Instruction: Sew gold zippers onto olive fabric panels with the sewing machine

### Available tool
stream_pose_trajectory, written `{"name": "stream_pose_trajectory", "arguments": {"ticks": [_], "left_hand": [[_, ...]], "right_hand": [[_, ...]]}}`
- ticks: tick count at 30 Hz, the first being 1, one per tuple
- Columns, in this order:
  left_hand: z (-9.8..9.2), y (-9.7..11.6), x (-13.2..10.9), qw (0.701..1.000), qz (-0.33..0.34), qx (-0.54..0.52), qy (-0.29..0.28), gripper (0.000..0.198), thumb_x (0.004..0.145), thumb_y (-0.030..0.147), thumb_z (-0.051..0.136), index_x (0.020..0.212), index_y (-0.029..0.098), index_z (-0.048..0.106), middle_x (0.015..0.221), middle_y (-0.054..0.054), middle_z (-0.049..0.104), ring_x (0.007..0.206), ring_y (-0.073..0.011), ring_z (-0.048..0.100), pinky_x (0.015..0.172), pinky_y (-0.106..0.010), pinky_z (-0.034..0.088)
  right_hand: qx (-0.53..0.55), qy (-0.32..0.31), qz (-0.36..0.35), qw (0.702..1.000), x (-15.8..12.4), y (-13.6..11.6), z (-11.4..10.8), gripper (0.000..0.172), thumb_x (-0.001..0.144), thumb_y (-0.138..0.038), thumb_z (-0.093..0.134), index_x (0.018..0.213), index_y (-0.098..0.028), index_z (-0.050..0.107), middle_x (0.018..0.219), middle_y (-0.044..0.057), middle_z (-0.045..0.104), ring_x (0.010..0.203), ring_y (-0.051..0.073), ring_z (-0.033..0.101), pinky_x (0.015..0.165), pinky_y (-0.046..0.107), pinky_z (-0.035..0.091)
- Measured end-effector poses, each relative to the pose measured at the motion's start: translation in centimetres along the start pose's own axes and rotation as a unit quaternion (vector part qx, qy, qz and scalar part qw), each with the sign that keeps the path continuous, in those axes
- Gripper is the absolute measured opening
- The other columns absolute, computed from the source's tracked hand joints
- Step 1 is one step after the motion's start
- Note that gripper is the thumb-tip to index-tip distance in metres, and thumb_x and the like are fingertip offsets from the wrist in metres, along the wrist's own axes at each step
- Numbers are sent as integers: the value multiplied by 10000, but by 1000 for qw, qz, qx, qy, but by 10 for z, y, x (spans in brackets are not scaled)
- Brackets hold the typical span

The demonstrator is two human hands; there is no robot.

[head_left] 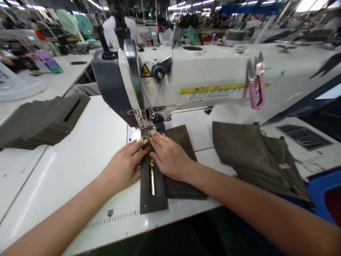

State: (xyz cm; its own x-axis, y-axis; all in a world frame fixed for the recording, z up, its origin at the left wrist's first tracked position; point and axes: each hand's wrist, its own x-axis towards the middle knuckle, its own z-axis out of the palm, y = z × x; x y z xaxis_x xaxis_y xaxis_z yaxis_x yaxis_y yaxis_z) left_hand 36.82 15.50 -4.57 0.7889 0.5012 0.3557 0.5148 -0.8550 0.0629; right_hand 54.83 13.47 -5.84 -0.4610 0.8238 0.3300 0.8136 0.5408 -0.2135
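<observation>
Bright, even light over my fingers (157,140).
Tubes (182,5) glow overhead; glare streaks my surface (82,160) at left, the zip (152,179) glints, the fans (66,20) blur, and lens distortion stretches my forearms (66,209) towards the corners.

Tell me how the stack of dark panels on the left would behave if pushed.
The stack of dark panels would probably slip and fan rather than move as one block: its layers lie staggered, with no visible tie. Rolling seems unlikely, since the pieces lie flat. Each panel likely flexes somewhat, being thin for its width.
</observation>
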Motion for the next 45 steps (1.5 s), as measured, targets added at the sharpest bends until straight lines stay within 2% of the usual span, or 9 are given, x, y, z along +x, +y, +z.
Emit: {"name": "stream_pose_trajectory", "arguments": {"ticks": [5,13,18,21,24,28,33,39,45], "left_hand": [[-1,0,5,1000,-17,-18,-3,369,720,109,414,1050,87,577,1120,-159,554,1058,-273,527,889,-451,481],[7,-7,10,998,-52,-32,26,349,723,99,438,1050,114,556,1013,-137,558,998,-248,554,848,-397,511],[7,-3,2,998,-37,-5,49,349,721,66,446,1046,127,558,1062,-138,585,1036,-260,549,869,-431,501],[5,5,-6,998,-18,5,62,296,753,74,458,1023,126,567,1070,-131,609,1010,-252,573,859,-427,511],[4,11,-12,997,-15,9,77,258,772,72,465,1006,105,571,1068,-135,621,995,-251,587,849,-415,520],[6,17,-11,995,-23,18,99,248,771,29,452,975,93,577,1022,-127,643,953,-238,610,831,-389,534],[7,19,-8,994,-29,28,99,230,773,11,457,955,79,581,984,-136,652,928,-240,620,808,-383,544],[9,13,-6,996,-49,6,78,223,793,37,472,972,114,578,1001,-123,638,970,-231,600,837,-384,530],[12,1,1,994,-49,-12,95,222,825,64,431,978,144,570,967,-102,615,936,-220,601,801,-356,542]], "right_hand": [[2,18,-16,1000,4,6,5,438,870,-210,397,1211,56,460,1293,244,430,1242,273,354,1045,402,282],[28,54,-67,996,22,25,6,318,873,-190,365,1097,-23,516,1085,196,566,1070,256,506,892,423,440],[21,91,-77,993,-7,4,-15,293,867,-239,417,1026,-53,579,1135,189,544,1087,267,479,939,444,401],[27,51,-103,993,-35,-19,-25,390,821,-327,494,1064,-36,585,1167,190,540,1117,283,461,966,442,387],[0,21,-113,993,-49,-34,-22,491,779,-288,492,1148,34,531,1236,235,488,1186,318,403,991,460,362],[-56,93,-146,983,-48,-38,-8,348,774,-100,394,1000,31,623,1083,231,598,1051,281,538,924,397,449],[-75,146,-159,974,-45,-37,-3,357,791,-31,332,937,-2,656,1003,196,645,971,245,595,857,341,505],[-64,136,-160,976,-41,-32,-5,361,778,-32,339,957,-3,651,1018,198,639,990,247,589,861,341,505],[-40,125,-150,980,-29,-23,-4,359,765,-57,354,969,3,643,1029,197,635,1007,247,578,883,334,492]]}}
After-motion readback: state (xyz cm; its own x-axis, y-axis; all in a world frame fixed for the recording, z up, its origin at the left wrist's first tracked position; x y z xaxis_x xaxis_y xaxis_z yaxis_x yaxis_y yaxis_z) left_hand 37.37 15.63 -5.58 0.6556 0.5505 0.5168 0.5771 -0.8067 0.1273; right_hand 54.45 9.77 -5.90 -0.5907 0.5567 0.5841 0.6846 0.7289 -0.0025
